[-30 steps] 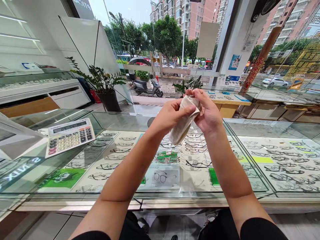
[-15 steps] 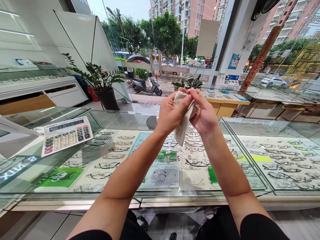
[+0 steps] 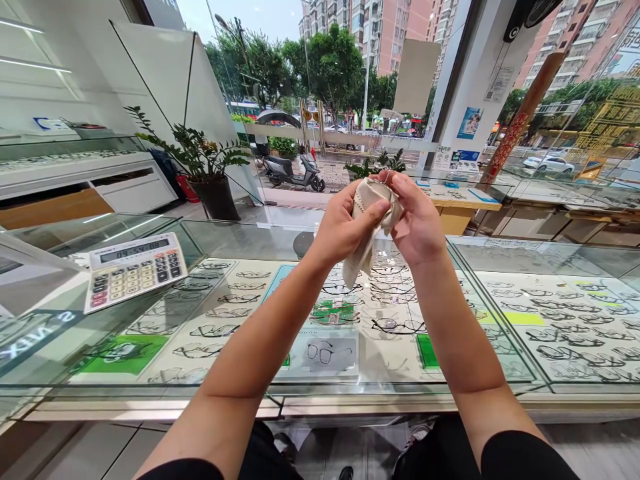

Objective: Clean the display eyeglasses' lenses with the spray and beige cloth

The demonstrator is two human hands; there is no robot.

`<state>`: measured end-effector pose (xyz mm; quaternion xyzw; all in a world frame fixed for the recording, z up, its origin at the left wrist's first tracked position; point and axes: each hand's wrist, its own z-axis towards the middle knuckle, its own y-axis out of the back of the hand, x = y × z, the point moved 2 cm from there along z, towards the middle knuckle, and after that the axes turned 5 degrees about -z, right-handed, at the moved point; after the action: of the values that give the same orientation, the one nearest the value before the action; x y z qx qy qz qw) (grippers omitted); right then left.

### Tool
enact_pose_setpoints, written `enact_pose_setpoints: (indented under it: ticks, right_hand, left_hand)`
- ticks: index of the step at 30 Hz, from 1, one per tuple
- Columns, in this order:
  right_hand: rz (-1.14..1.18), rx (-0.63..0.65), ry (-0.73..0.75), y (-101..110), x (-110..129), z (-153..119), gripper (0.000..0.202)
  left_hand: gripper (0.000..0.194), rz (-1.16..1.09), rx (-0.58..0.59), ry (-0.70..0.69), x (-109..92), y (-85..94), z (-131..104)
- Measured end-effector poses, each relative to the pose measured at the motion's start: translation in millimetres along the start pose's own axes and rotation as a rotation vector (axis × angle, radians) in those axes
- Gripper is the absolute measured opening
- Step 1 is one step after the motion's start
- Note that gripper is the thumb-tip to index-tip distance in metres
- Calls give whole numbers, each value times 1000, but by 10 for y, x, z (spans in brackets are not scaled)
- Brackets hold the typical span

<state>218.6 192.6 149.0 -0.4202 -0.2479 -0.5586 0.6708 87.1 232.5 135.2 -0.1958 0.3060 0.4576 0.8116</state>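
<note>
A cream cloth (image 3: 369,200) is bunched between my two hands above the glass display case. My left hand (image 3: 345,223) is closed on the cloth, its thumb pressed on the front of it. At the cloth's right side is my right hand (image 3: 417,217), fingers curled together at the top around a thin wire-like piece, possibly part of an eyeglass frame. The cloth hides most of whatever lies inside it, and its loose end hangs down below my left hand.
Many eyeglasses lie inside the glass case (image 3: 300,390) below. A calculator (image 3: 135,270) rests on its top at the left. A potted plant (image 3: 215,197) stands beyond the case. Another display case (image 3: 560,250) adjoins at the right.
The cloth has been spread wider and turned between my hands. My right hand has shifted slightly to the right, and a thin wire-like piece now shows at its fingertips.
</note>
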Motion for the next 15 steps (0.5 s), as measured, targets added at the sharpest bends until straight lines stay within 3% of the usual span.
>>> enact_pose_setpoints:
  ticks: [8,15]
  right_hand:
    - [-19,57,2,-122,28,-86,32]
    - [-57,-10,37,-20,37,-20,36]
  left_hand:
    - [53,20,-219,-61,39,-27,-17]
    - [73,62,-82,28,-28,36,51]
